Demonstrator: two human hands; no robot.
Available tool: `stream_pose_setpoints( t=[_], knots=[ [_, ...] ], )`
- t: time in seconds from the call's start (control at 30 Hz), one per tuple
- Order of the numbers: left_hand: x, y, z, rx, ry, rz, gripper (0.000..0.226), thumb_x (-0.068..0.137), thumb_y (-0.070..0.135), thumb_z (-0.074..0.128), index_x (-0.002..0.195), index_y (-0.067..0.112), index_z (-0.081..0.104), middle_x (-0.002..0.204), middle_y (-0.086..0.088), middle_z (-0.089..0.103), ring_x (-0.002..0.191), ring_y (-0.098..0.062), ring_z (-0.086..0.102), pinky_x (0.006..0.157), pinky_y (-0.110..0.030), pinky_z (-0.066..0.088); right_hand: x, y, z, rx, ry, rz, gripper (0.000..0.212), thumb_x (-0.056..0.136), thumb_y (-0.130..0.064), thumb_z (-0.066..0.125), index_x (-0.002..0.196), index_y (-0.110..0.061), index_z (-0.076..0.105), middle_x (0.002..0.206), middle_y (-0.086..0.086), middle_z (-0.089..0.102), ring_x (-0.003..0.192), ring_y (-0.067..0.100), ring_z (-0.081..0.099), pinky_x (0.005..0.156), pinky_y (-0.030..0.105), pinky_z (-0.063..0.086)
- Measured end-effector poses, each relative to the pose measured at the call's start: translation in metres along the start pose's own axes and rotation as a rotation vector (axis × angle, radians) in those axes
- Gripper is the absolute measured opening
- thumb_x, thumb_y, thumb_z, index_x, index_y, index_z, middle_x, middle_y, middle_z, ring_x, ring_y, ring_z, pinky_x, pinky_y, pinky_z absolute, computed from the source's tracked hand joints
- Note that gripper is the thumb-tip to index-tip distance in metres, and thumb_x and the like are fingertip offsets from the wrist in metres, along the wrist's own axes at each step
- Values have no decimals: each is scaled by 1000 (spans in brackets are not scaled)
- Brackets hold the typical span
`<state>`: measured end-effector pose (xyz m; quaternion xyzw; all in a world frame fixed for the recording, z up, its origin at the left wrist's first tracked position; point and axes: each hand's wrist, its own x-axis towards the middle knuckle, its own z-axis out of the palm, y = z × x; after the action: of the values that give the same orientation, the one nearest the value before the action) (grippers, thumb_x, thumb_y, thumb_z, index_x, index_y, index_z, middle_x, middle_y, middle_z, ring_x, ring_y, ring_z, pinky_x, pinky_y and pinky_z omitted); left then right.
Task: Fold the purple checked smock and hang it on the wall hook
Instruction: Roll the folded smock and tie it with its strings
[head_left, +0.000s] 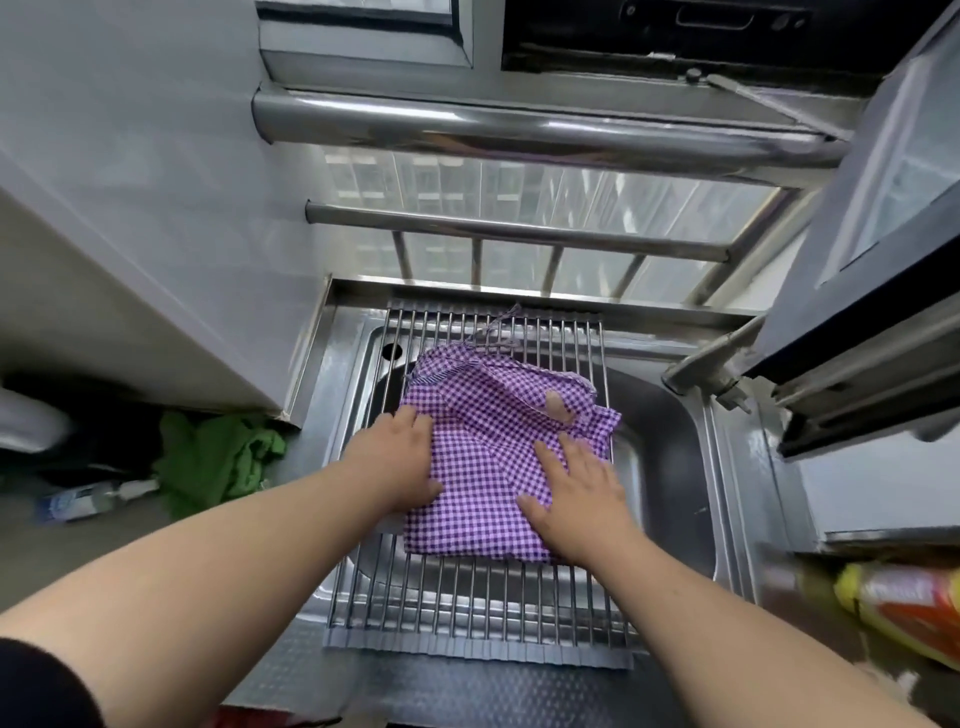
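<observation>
The purple checked smock (483, 457) lies folded into a rough square on a metal roll-up rack (467, 597) over the sink. Its thin ties (496, 327) trail toward the back of the rack. My left hand (400, 457) lies flat on the smock's left edge, fingers spread. My right hand (576, 499) presses flat on the lower right part of the cloth. The upper right corner of the smock is rumpled and raised. No wall hook is visible.
The steel sink (670, 467) is under the rack, with a tap (711, 364) at its right. A green cloth (218, 462) and a bottle (88, 499) lie at the left. An open window sash (872, 291) juts in at the right. A yellow and red bottle (904, 608) lies lower right.
</observation>
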<state>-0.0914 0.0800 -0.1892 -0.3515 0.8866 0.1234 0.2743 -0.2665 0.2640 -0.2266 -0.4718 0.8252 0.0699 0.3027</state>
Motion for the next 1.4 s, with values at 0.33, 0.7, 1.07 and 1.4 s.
stream_pose_setpoints(
  t=[0.33, 0.7, 1.07, 1.4],
  knots=[
    [-12, -21, 16, 202, 232, 402, 56, 89, 59, 54, 131, 22, 54, 139, -6, 53, 122, -24, 50, 107, -40, 46, 5, -6, 14, -153, 106, 5, 82, 106, -62, 20, 166, -23, -20, 170, 10, -32, 157, 30, -31, 119, 52, -31],
    [24, -9, 47, 318, -25, 386, 116, 81, 95, 30, 154, 29, -33, 162, -13, -35, 157, -35, -19, 129, -49, -3, 17, 2, 32, -68, 133, 2, 103, 85, -95, 16, 165, -41, -20, 170, 6, -34, 156, 25, -34, 128, 58, -15],
    [5, -30, 46, 359, 96, 648, 97, 88, 86, 36, 159, 21, 31, 164, -15, 32, 149, -37, 32, 125, -57, 23, 23, 4, 36, -59, 134, 11, 106, 85, -94, 17, 166, -36, -18, 173, 6, -30, 158, 24, -30, 128, 59, -13],
    [-15, -39, 50, 328, 189, 821, 29, 95, 45, 56, 122, 34, 56, 113, 3, 59, 97, -21, 56, 86, -41, 52, 23, 7, 34, -21, 110, 3, 97, 90, -89, 17, 165, -39, -18, 172, 3, -32, 157, 22, -33, 128, 58, -14]
  ],
)
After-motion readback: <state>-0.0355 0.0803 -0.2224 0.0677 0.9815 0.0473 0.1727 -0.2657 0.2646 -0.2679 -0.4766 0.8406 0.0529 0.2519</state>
